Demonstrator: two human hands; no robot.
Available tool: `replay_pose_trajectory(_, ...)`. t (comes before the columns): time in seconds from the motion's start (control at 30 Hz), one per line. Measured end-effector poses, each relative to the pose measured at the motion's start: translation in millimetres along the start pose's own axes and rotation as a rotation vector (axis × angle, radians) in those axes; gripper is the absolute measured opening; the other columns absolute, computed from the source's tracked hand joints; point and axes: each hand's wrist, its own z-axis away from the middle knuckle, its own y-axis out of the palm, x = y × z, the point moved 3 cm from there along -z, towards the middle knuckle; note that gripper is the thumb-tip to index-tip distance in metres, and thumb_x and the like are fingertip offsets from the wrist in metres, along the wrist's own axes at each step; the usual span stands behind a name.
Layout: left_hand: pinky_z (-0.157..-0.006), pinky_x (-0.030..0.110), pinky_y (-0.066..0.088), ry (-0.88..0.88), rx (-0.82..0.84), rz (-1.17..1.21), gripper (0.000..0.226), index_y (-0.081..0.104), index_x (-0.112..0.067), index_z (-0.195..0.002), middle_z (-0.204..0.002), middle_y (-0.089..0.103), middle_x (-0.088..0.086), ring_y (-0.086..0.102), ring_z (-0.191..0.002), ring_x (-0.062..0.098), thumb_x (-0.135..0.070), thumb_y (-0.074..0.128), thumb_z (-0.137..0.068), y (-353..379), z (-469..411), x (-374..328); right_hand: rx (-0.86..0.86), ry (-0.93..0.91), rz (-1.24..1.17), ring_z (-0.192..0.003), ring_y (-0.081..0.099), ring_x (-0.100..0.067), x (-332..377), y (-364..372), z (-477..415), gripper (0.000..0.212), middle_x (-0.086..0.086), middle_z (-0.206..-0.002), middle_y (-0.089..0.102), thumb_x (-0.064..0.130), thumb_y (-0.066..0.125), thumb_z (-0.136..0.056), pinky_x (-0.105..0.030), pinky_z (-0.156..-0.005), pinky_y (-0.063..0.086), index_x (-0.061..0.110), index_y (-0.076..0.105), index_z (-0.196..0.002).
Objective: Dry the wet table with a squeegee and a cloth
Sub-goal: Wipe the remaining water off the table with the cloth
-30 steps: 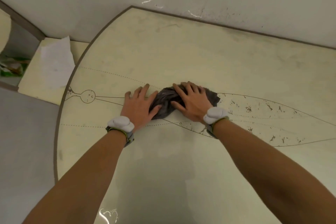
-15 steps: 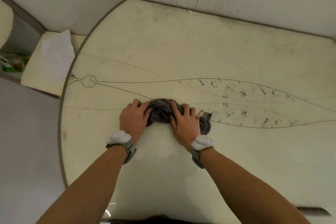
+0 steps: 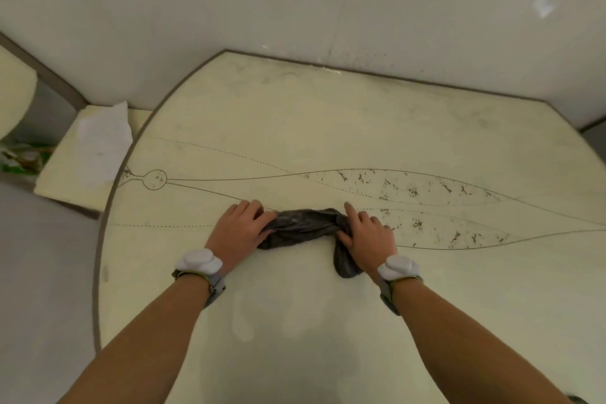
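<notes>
A dark grey cloth (image 3: 303, 227) lies bunched into a long roll on the pale cream table (image 3: 295, 128), which bears thin brown line drawings. My left hand (image 3: 241, 229) grips the cloth's left end. Its right end is held by my right hand (image 3: 367, 236), and a tail of cloth hangs out below that palm. Both hands press the cloth down on the tabletop. Each wrist carries a white band. No squeegee is in view.
White walls close the table off at the back. A low cream ledge (image 3: 62, 187) with a crumpled white paper (image 3: 103, 144) sits beside the table's left rounded edge. Green clutter (image 3: 19, 154) lies at the far left. A damp sheen shows on the tabletop near me.
Both hands have dragged the cloth toward me across the table and spread apart, stretching the bunched cloth into a longer roll. The view has tilted so more of the wall shows.
</notes>
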Motion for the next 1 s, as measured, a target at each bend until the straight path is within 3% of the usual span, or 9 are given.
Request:
replay_pose_trajectory(0.07,-0.061,0.035,0.044,-0.046,-0.091,-0.001,0.024,0.061,-0.015,-0.110,-0.090,0.055,0.008,0.050,-0.074,0.026,-0.029,0.053,-0.092,-9.8,-27.9,8.6,-0.078,-0.067,-0.097,-0.084,0.062,-0.033,4.4,-17.6,-29.1,0.043,-0.010,-0.109,0.056,0.036,0.045,-0.103,-0.036,-0.057,0.046,0.019,0.040,-0.142)
replay_pose_trajectory(0.13,-0.062,0.038,0.045,-0.130,-0.129,-0.013,0.025,0.061,-0.015,-0.113,-0.093,0.054,0.008,0.050,-0.076,0.027,-0.029,0.054,-0.093,-18.4,-46.7,26.8,-0.203,-0.123,-0.198,-0.073,0.059,-0.036,11.3,-40.9,-60.8,0.036,-0.013,-0.099,0.052,0.023,0.054,-0.100,-0.036,-0.049,0.044,0.017,0.046,-0.134)
replay_pose_trajectory(0.2,-0.064,0.040,0.046,-0.321,-0.093,-0.044,0.030,0.058,-0.020,-0.121,-0.102,0.054,0.008,0.051,-0.082,0.030,-0.034,0.053,-0.095,-25.0,-60.4,51.4,-0.291,-0.150,-0.250,-0.070,0.056,-0.035,19.4,-58.7,-97.3,0.034,-0.014,-0.096,0.050,0.022,0.058,-0.097,-0.037,-0.045,0.047,0.017,0.050,-0.130)
replay_pose_trajectory(0.33,-0.082,0.048,0.043,-0.769,0.285,-0.059,0.051,0.033,-0.035,-0.145,-0.137,0.042,0.005,0.045,-0.112,0.035,-0.034,0.050,-0.097,-6.8,-65.6,90.0,-0.144,-0.243,-0.117,-0.097,0.051,-0.035,47.2,-55.9,-156.7,0.047,-0.016,-0.119,0.044,0.026,0.053,-0.097,-0.041,-0.063,0.048,0.024,0.043,-0.143)
replay_pose_trajectory(0.4,-0.086,0.049,0.043,-0.733,0.410,-0.098,0.054,0.022,-0.038,-0.150,-0.138,0.041,0.003,0.045,-0.114,0.033,-0.035,0.042,-0.100,10.5,-53.2,92.7,-0.036,-0.279,-0.068,-0.103,0.047,-0.036,50.9,-36.3,-163.7,0.053,-0.015,-0.123,0.040,0.021,0.053,-0.097,-0.042,-0.066,0.047,0.026,0.036,-0.147)
replay_pose_trajectory(0.5,-0.079,0.046,0.044,-0.669,0.346,-0.112,0.052,0.027,-0.038,-0.148,-0.134,0.045,0.001,0.048,-0.107,0.033,-0.036,0.042,-0.098,21.7,-32.3,85.1,-0.046,-0.219,-0.157,-0.096,0.047,-0.036,41.7,-15.6,-139.8,0.054,-0.015,-0.120,0.040,0.022,0.055,-0.096,-0.040,-0.059,0.047,0.026,0.037,-0.147)
replay_pose_trajectory(0.67,-0.079,0.045,0.046,-0.671,0.365,0.045,0.051,0.031,-0.037,-0.146,-0.131,0.042,0.004,0.046,-0.106,0.033,-0.035,0.044,-0.097,22.6,-13.7,38.8,0.045,-0.004,-0.305,-0.097,0.048,-0.034,42.3,1.9,-59.7,0.064,-0.014,-0.126,0.036,0.010,0.053,-0.092,-0.037,-0.063,0.043,0.026,0.033,-0.151)
replay_pose_trajectory(0.87,-0.064,0.039,0.048,-0.574,0.423,0.160,0.050,0.036,-0.033,-0.145,-0.119,0.042,0.008,0.044,-0.103,0.029,-0.038,0.045,-0.096,14.7,44.8,-30.5,0.047,0.181,-0.548,-0.087,0.055,-0.038,61.9,38.3,62.1,0.057,-0.018,-0.125,0.041,0.007,0.047,-0.095,-0.039,-0.072,0.049,0.021,0.038,-0.150)
replay_pose_trajectory(1.0,-0.076,0.040,0.048,-0.583,0.442,0.243,0.052,0.032,-0.036,-0.146,-0.123,0.039,0.006,0.041,-0.111,0.029,-0.055,0.032,-0.097,5.6,77.1,-53.6,0.020,0.247,-0.720,-0.094,0.059,-0.038,93.1,51.8,119.7,0.054,-0.015,-0.123,0.046,0.017,0.052,-0.096,-0.037,-0.082,0.049,0.019,0.040,-0.149)
